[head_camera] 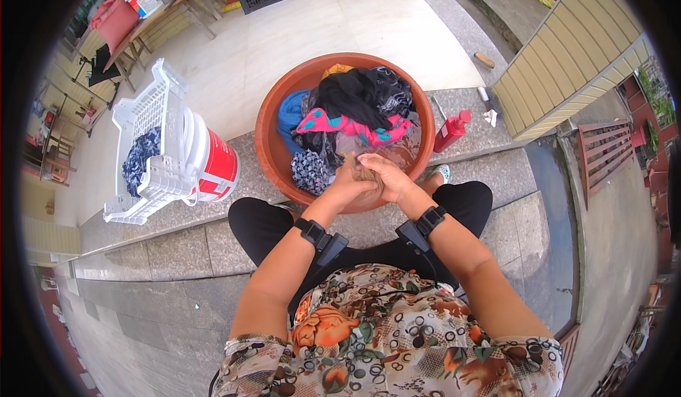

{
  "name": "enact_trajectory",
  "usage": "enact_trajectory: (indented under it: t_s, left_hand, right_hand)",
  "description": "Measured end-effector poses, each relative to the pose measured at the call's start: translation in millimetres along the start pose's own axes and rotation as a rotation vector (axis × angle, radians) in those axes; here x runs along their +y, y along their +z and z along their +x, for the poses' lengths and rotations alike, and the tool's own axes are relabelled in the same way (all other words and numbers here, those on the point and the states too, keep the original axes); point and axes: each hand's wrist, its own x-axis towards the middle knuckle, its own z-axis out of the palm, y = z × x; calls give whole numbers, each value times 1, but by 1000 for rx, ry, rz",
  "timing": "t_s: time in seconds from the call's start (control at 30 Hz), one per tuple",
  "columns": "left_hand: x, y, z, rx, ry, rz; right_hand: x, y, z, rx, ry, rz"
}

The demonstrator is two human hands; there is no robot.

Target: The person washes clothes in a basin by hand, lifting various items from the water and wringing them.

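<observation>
Both my hands grip a brown cloth (367,184) over the near part of an orange-brown plastic basin (267,147). My left hand (348,183) is closed on its left side, my right hand (390,176) on its right. Beyond them, wet clothes are heaped in the basin: a black garment (354,94), a pink cloth with teal dots (324,123), a blue cloth (291,115) and a dark patterned cloth (393,88). A black-and-white patterned cloth (309,172) is bunched left of my hands. Some water with suds (407,150) shows at the basin's right.
A white plastic crate (170,176) holding a dark patterned cloth (142,155) leans by a red-and-white bucket (221,163) at left. A red pump bottle (451,132) stands right of the basin. A tiled pillar (572,56) and a water channel (556,227) lie further right.
</observation>
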Motion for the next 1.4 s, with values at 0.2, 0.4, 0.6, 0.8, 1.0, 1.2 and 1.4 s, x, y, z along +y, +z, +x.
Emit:
enact_trajectory:
  t_s: [0.2, 0.4, 0.6, 0.8, 1.0, 1.2, 1.4]
  left_hand:
    - [15, -9, -10, -306, -46, 47]
    - [13, -8, -10, -285, -41, 113]
    - [0, -19, -2, 134, -431, -732]
    - [37, -6, -28, -335, -432, -903]
    - [5, -10, -19, -478, -339, -736]
    - [-11, -5, -12, -296, -428, -338]
    - [-27, 19, -8, 43, -304, 488]
  right_hand:
    - [11, 9, -4, 28, 6, -114]
    - [24, 0, 9, 109, -119, -207]
    - [5, -2, 11, 160, -202, -65]
    - [-15, 28, -4, -57, -176, 67]
    - [-23, 38, -6, -52, -122, -107]
    - [1, 13, 21, 58, -100, -316]
    - [29, 10, 42, 359, -198, -453]
